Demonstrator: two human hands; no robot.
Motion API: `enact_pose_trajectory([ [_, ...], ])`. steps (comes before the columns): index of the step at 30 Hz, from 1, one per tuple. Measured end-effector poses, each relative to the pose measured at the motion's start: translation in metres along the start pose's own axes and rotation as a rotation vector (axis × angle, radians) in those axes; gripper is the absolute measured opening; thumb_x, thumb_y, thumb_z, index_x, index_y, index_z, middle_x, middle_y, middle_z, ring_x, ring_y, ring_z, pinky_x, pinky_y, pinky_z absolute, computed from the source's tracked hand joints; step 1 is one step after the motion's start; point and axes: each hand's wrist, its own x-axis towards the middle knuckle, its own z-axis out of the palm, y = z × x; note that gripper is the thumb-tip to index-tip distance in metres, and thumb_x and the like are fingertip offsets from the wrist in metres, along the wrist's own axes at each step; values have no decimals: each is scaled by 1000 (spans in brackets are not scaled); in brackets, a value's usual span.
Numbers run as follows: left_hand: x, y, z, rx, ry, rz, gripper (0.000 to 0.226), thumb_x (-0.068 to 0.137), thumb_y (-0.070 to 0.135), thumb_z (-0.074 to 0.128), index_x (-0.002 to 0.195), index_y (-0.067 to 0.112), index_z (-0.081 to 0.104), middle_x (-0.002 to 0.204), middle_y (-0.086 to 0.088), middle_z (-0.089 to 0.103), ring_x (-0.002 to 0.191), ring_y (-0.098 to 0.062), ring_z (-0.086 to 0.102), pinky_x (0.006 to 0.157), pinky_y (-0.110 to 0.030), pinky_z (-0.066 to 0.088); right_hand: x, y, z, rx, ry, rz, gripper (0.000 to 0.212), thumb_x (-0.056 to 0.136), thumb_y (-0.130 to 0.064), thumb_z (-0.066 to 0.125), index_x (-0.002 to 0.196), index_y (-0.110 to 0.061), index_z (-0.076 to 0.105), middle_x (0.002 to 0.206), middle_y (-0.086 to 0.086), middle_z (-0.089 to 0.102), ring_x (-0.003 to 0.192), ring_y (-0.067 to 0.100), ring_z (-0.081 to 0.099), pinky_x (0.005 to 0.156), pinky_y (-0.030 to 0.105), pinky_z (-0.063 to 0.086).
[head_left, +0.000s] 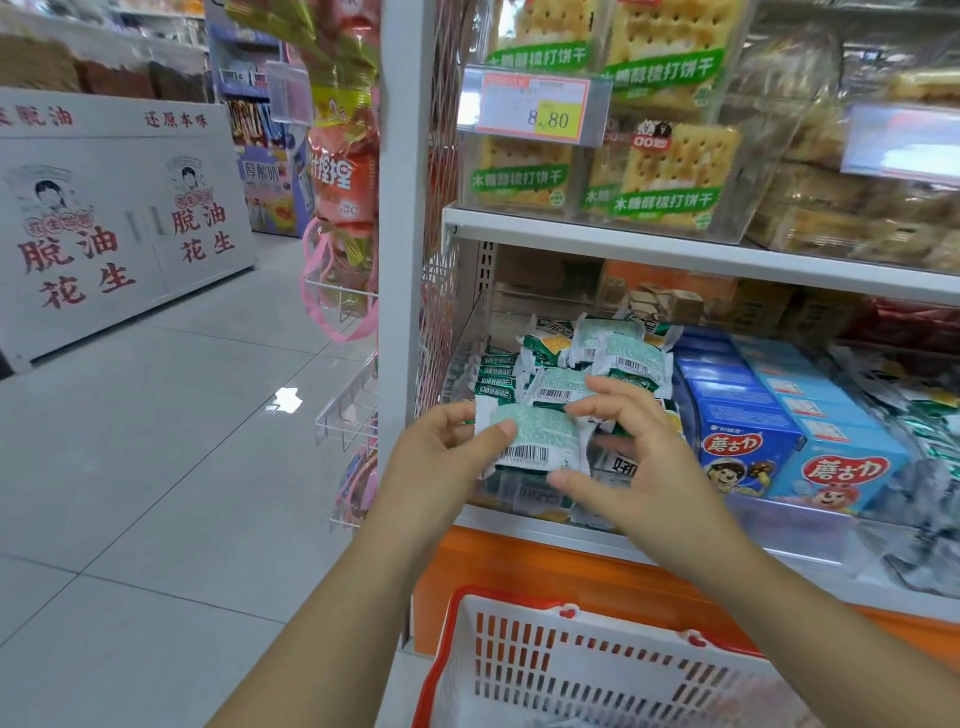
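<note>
Shop shelving rises at the far side, and just in front of its lower shelf (509, 519) the left hand (441, 449) and right hand (641, 467) pinch 1 green snack packet (537, 431) by opposite ends, long axis left-right, with the basket (519, 675) near and below.

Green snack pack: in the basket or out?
Out: left hand and right hand hold the pack at the shelf; basket is lower down.

Green-speckled white packet (535, 434) with black barcode, blue boxes (748, 415), white basket (587, 670) rimmed red
</note>
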Motion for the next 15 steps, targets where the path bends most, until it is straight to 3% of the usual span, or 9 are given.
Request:
enact_pose_trajectory([
  [2, 1, 1, 4, -65, -33, -70, 41, 82, 26, 71, 119, 14, 59, 107, -10, 69, 97, -19, 68, 87, -39, 56, -1, 0, -2, -214, -53, -154, 43, 73, -37, 77, 102, -50, 48, 131, -28, 35, 125, -8, 32, 103, 16, 29],
  [5, 0, 4, 11, -151, -122, -130, 39, 84, 28, 69, 119, 15, 57, 109, -12, 69, 90, -22, 71, 84, -36, 57, -1, 7, -5, -254, -12, -277, 43, 75, -19, 76, 106, -41, 54, 113, -25, 52, 112, 1, 48, 94, 24, 41],
  [8, -4, 10, 13, -56, -216, -89, 45, 80, 57, 59, 112, 26, 65, 102, 4, 73, 90, -12, 69, 88, -34, 55, -1, 5, -13, -62, 27, -104, 36, 81, -15, 73, 99, -41, 56, 98, -25, 62, 95, -5, 56, 77, 11, 46],
  [10, -4, 13, 14, 68, -287, -45, 49, 74, 67, 56, 108, 34, 68, 105, 12, 71, 99, -6, 66, 94, -36, 52, 0, 5, -15, 126, -4, 49, 31, 83, -19, 70, 103, -38, 56, 96, -17, 67, 93, -4, 60, 77, 14, 50],
  [13, -2, 10, 20, 153, -277, 8, 25, 85, 48, 61, 104, 33, 68, 100, 12, 72, 96, -7, 67, 94, -40, 52, 0, 7, -15, 329, -49, 179, 41, 82, -21, 69, 114, -37, 50, 105, -7, 68, 94, 7, 66, 78, 26, 56],
  [15, 0, 9, 25, 163, -228, 20, 27, 86, 45, 64, 109, 29, 68, 103, 9, 72, 98, -10, 67, 94, -42, 52, -2, 9, -15, 181, -25, 125, 60, 77, -25, 74, 123, -43, 39, 121, -18, 56, 104, 0, 60, 83, 21, 53],
])
